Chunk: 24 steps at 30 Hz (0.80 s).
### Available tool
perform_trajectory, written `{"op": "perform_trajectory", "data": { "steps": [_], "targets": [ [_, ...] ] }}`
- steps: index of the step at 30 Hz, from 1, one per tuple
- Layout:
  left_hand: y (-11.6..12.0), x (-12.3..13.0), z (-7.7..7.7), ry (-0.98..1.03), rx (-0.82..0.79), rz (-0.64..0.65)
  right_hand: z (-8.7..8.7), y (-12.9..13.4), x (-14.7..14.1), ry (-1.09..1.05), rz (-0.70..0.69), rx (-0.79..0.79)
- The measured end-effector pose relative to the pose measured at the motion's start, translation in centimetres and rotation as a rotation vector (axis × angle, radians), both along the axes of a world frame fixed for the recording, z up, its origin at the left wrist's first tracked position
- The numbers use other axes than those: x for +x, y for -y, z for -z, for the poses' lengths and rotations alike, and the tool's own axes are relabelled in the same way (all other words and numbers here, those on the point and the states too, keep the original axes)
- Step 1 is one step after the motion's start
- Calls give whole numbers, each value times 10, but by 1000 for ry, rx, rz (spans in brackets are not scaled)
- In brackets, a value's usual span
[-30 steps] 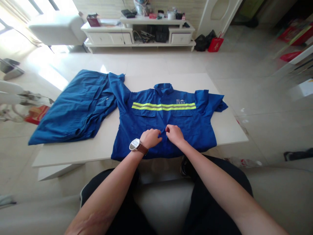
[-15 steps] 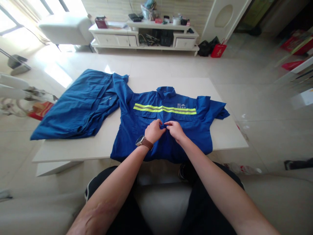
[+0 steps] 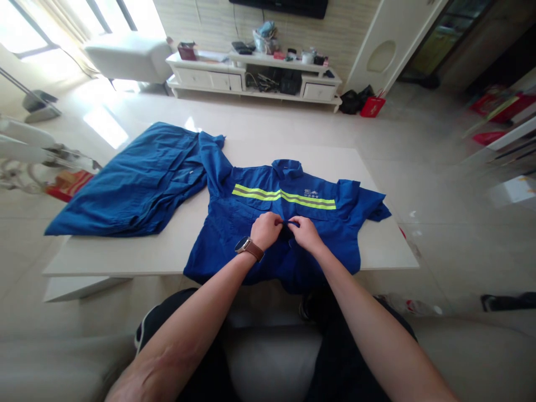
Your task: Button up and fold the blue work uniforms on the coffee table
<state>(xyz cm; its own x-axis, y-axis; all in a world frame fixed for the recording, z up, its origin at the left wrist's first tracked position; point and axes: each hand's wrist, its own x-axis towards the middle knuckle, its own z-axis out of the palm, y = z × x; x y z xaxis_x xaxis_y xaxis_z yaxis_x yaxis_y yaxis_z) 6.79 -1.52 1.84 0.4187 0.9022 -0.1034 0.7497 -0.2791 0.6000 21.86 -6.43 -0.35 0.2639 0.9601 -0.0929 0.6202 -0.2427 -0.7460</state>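
A blue work shirt (image 3: 234, 223) with a yellow and grey reflective stripe lies front up on the white table (image 3: 389, 245), its collar toward the far side and its lower part hanging over the near edge. Below the stripe, at the shirt's front opening, my left hand (image 3: 266, 230) pinches the cloth. Close beside it on the right, my right hand (image 3: 305, 232) also pinches the front edge. Any button between the fingertips is too small to make out. Folded blue garments (image 3: 134, 178) lie at the table's left, touching the shirt's sleeve.
Beyond the table stands a white TV cabinet (image 3: 196, 79) with small items on it. A red bag (image 3: 372, 106) and a black bag (image 3: 354, 101) sit on the floor at its right. A grey ottoman (image 3: 129, 58) is at the back left.
The view has tilted up a little, showing more of the wall. Both hands stay at the shirt front, where the cloth between them is lifted and bunched differently.
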Motion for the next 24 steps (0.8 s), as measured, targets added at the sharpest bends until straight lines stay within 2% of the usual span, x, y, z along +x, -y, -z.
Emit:
{"op": "perform_trajectory", "data": {
  "steps": [4,12,18,24],
  "targets": [
    [-1,-2,2,22,48,52,2,1,0,56,30,104],
    [-4,-3,0,58,58,115,5,-2,-5,79,107,137],
    [-2,-9,-8,-5,1,107,5,2,-1,126,194,47],
    [-1,-20,-7,-245,-44,281,-2,6,-3,208,144,-61]
  ]
}}
